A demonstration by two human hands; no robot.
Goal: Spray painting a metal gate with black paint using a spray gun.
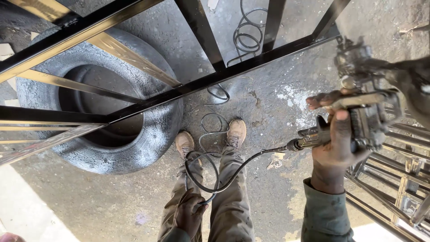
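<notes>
My right hand (336,143) grips the handle of a paint-caked spray gun (363,89), held up at the right with my fingers over its trigger. A thin black hose (242,168) runs from the gun's base and loops down in front of my legs. My left hand (188,215) hangs low by my thighs, closed around a loop of that hose. A glossy black metal frame (210,78) of square bars spans the view in front of me, above the ground.
A large worn tyre (156,134) lies flat on the concrete under the frame at left. More hose coils (248,38) lie on the ground beyond. Another bare metal frame (394,179) stands at lower right. My shoes (210,136) are on stained concrete.
</notes>
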